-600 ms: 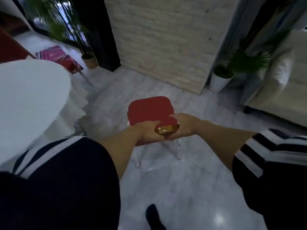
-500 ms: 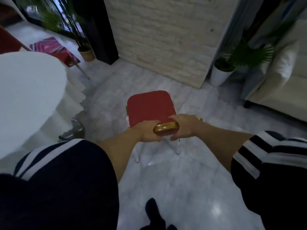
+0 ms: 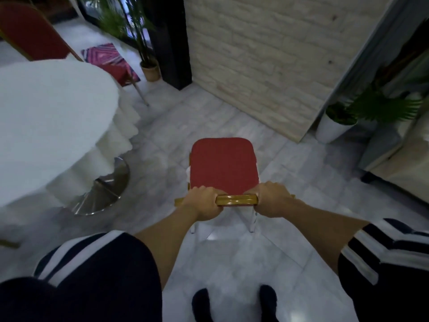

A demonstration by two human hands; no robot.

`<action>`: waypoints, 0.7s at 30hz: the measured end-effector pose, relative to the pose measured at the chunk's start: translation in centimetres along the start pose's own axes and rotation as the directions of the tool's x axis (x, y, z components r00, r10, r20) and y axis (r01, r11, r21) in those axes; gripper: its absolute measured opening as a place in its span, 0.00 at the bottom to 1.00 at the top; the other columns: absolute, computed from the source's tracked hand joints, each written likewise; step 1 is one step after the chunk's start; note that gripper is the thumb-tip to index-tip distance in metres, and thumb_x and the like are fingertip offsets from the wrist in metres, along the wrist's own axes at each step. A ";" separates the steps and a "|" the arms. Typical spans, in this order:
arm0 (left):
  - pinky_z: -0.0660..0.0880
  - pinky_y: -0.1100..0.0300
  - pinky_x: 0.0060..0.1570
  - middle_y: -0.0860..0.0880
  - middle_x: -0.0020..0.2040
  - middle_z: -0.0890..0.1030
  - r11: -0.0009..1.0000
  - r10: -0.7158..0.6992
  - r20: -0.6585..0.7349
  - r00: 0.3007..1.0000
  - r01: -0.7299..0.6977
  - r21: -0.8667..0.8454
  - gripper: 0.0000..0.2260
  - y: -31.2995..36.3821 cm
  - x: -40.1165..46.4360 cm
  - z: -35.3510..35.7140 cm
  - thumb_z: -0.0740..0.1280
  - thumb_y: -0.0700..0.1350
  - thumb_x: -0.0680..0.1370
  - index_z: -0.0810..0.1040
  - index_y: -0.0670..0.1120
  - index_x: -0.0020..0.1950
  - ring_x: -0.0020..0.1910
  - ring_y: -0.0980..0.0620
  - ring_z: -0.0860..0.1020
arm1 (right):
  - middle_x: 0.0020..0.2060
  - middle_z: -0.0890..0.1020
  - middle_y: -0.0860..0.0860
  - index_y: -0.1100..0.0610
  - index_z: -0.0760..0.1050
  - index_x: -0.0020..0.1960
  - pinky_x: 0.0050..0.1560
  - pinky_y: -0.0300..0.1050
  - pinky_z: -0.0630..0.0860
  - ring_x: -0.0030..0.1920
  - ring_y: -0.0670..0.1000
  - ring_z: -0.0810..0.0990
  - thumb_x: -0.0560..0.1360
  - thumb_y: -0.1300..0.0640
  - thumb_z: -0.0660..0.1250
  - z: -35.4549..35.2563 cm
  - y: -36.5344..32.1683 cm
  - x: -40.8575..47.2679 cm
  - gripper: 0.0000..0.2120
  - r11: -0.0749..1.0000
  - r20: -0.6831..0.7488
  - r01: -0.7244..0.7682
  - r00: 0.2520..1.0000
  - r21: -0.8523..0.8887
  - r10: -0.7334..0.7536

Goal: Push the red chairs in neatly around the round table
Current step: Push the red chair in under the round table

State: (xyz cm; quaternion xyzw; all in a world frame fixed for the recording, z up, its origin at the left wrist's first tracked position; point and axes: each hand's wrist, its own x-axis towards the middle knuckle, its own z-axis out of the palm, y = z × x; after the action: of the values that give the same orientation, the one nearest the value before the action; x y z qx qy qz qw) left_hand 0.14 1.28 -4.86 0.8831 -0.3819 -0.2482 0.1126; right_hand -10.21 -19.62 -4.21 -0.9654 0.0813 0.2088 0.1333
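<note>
A red chair [image 3: 222,166] with a gold-framed back stands on the marble floor in the middle of the view, seat facing away from me. My left hand [image 3: 203,202] grips the left end of its gold top rail [image 3: 236,200]. My right hand [image 3: 270,197] holds the right end of that rail. The round table [image 3: 46,126], covered in a white cloth with a chrome base [image 3: 104,194], is off to the left, apart from the chair. A second red chair [image 3: 30,36] stands behind the table at top left.
A third chair with a patterned pink cloth [image 3: 109,59] sits beyond the table. A brick wall [image 3: 267,54] rises ahead. Potted plants stand at the back left [image 3: 148,68] and at right [image 3: 334,124]. A pale sofa [image 3: 404,163] is at the right edge.
The chair now faces straight ahead and sits more centred below me. My hands have spread wider along the top rail. Both my feet are now in view.
</note>
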 end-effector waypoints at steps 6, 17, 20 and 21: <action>0.71 0.59 0.45 0.53 0.49 0.86 0.996 -0.079 -0.043 0.996 0.077 -0.034 0.11 1.4 -0.5 1.0 0.66 0.48 0.76 0.84 0.57 0.56 0.48 0.47 0.83 | 0.41 0.84 0.46 0.36 0.77 0.39 0.42 0.44 0.74 0.42 0.54 0.82 0.72 0.59 0.67 -0.5 1.3 0.8 0.16 0.993 0.057 0.111 0.992 -0.031 -0.109; 0.82 0.49 0.50 0.54 0.46 0.86 0.871 -0.444 -0.204 0.872 0.367 -0.327 0.20 8.4 -3.4 6.2 0.59 0.55 0.71 0.84 0.59 0.59 0.45 0.47 0.84 | 0.47 0.85 0.46 0.41 0.82 0.54 0.42 0.45 0.73 0.46 0.53 0.83 0.74 0.57 0.66 -3.2 4.6 2.7 0.14 0.837 0.177 0.486 0.874 -0.253 -0.453; 0.82 0.51 0.49 0.54 0.46 0.86 0.827 -0.521 -0.212 0.827 0.427 -0.367 0.21 9.6 -4.3 7.5 0.59 0.54 0.71 0.83 0.58 0.60 0.44 0.49 0.84 | 0.46 0.85 0.45 0.40 0.83 0.58 0.43 0.44 0.75 0.43 0.50 0.80 0.75 0.57 0.66 -3.4 4.0 3.2 0.18 0.779 0.209 0.568 0.823 -0.267 -0.528; 0.82 0.52 0.49 0.54 0.45 0.86 0.812 -0.545 -0.223 0.808 0.443 -0.379 0.21 9.9 -4.6 7.8 0.59 0.54 0.71 0.83 0.58 0.60 0.44 0.49 0.84 | 0.46 0.85 0.45 0.39 0.83 0.60 0.44 0.44 0.76 0.43 0.49 0.79 0.76 0.57 0.66 -3.5 3.6 3.4 0.18 0.759 0.222 0.592 0.806 -0.270 -0.549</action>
State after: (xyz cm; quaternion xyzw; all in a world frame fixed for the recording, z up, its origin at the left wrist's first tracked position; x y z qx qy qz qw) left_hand -12.76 -2.17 -6.01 0.9516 -0.0685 -0.1787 0.2407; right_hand -6.57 -24.43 -3.42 -0.9367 -0.2613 0.2305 0.0338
